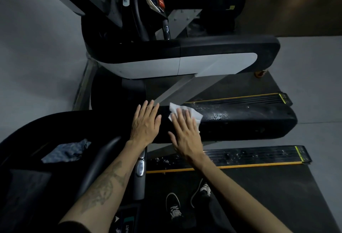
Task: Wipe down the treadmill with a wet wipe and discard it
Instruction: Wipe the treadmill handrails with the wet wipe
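Press wipe point(186, 115) flat under right hand point(185, 133), fingers straight; sweep toward 3 o'clock along armrest point(249, 121). Rest left hand point(146, 121), flat and empty, at 9 o'clock for bracing.

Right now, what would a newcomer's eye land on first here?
The white wipe, pressed flat under the right hand on the black treadmill armrest, stands out most. Beside it, the left hand rests flat on the same armrest. A crumpled blue-grey cloth lies on the console at lower left.
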`<state>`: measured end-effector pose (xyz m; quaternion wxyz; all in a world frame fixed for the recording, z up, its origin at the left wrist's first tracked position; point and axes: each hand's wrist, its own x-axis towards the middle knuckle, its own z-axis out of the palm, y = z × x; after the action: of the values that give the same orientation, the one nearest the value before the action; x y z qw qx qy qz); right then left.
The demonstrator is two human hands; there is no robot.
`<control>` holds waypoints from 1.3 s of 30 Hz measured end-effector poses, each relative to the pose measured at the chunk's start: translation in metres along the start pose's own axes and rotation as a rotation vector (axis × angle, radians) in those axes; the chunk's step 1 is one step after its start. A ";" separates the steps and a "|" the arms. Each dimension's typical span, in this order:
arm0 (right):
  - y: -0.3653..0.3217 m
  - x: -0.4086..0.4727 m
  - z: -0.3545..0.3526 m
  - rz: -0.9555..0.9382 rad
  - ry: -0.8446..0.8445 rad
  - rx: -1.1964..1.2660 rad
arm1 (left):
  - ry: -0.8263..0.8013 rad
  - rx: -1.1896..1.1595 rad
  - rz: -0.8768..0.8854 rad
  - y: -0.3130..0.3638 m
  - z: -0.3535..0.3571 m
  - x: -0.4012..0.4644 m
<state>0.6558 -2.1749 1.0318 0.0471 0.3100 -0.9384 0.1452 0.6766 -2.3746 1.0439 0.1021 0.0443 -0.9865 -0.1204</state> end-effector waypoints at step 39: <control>0.054 -0.017 -0.015 0.086 0.028 -0.096 | 0.069 0.100 -0.024 0.063 0.025 0.048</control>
<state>0.6373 -2.1194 1.0295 0.0685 0.2648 -0.9560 0.1064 0.6202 -2.3135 1.0451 0.1323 0.0651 -0.9865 -0.0708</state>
